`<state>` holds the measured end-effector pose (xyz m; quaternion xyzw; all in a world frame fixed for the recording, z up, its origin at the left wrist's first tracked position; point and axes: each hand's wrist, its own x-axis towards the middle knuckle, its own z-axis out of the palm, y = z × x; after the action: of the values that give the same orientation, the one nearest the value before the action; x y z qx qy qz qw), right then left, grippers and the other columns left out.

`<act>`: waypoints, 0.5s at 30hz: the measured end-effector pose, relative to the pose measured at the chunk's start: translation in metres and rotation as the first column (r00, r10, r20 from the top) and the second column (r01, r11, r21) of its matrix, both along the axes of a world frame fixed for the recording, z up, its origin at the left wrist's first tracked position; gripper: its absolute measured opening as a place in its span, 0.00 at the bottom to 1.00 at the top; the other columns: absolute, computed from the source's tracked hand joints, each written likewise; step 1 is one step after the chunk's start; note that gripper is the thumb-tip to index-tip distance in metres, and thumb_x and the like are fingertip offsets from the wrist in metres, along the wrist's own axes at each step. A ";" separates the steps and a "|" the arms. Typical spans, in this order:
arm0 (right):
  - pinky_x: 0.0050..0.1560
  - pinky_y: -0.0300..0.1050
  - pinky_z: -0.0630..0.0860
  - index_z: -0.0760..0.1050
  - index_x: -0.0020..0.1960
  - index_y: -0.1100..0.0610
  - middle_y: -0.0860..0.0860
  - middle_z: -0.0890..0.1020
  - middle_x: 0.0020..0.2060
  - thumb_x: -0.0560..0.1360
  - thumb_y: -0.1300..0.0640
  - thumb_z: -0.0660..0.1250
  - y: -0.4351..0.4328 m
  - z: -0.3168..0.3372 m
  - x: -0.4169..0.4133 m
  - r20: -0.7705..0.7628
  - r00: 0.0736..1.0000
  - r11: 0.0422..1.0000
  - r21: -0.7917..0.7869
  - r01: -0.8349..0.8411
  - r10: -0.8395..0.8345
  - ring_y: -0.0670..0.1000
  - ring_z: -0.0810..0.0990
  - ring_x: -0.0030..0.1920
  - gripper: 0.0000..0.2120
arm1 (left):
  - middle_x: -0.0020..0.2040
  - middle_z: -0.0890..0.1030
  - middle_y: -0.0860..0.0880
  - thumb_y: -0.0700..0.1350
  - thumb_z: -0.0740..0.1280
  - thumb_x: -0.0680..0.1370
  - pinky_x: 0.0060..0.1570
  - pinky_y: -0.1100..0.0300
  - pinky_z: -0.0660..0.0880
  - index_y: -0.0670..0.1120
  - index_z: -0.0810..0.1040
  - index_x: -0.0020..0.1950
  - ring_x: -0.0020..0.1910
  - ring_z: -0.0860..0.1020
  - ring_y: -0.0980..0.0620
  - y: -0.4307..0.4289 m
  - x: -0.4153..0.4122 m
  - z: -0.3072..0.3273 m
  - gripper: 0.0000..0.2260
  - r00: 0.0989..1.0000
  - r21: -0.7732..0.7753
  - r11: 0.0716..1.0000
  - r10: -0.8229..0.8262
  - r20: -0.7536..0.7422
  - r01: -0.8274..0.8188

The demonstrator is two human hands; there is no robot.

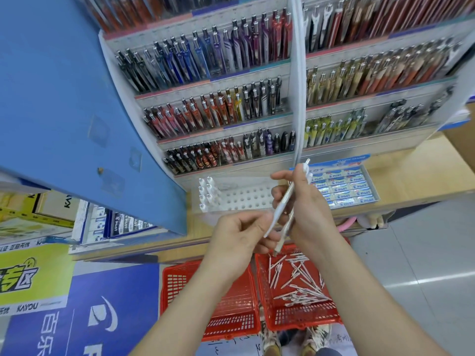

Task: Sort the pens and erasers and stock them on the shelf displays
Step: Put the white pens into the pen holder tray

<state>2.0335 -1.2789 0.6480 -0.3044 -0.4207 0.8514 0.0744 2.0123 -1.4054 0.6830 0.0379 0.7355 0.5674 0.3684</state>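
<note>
Two white pens (284, 199) gripped aslant in the right hand (308, 211), tips at the left hand (239, 237), fingers (266, 244) curled, pinch unclear.

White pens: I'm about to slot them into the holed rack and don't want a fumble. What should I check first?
1. Right hand grip on the white pens: ok, fingers curled round at least two.
2. Left hand grip on one pen's lower end: cannot tell; fingertips are at it.
3. Free holes in the rack: ok, only its left columns hold pens.
4. Held pens all pointing one way: cannot tell.
5. Stock left in the red basket: ok, pens lie loose inside.
</note>
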 end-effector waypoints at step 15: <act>0.29 0.33 0.65 0.83 0.48 0.55 0.44 0.76 0.29 0.71 0.59 0.73 0.001 0.016 0.013 0.050 0.918 0.819 0.434 -0.375 0.393 0.42 0.69 0.28 0.06 | 0.36 0.79 0.45 0.45 0.64 0.77 0.37 0.59 0.79 0.43 0.81 0.48 0.35 0.77 0.50 -0.022 -0.045 0.027 0.08 0.964 0.086 0.976 0.212 -0.162 -0.201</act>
<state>2.0468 -1.2783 0.6642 -0.1710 -0.6509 0.7393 -0.0236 1.9674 -1.4270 0.7102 0.0221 0.7442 0.6224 0.2414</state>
